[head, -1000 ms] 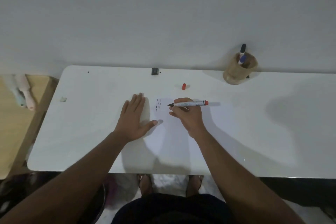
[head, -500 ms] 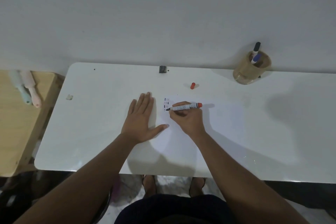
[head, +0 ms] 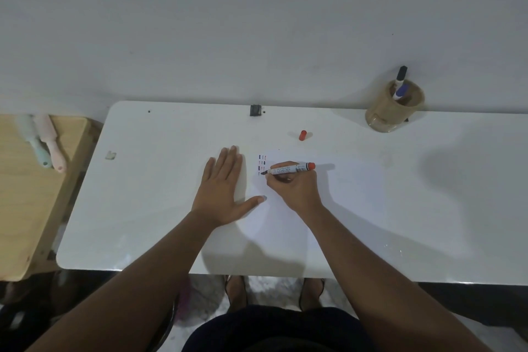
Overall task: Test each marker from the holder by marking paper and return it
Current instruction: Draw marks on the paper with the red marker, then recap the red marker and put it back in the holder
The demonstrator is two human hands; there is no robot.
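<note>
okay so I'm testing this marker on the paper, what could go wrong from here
The red cap lies loose on the table, away from both hands; it could roll off or be forgotten, leaving the marker uncapped. The right hand rests on the paper just beside the fresh marks and might smear them. Reaching for the holder later could tip it.

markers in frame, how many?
3. One marker is in the right hand, tip on the paper. Two stand in the wooden holder: a black-capped one and a blue-capped one. The holder may hide more.
</note>
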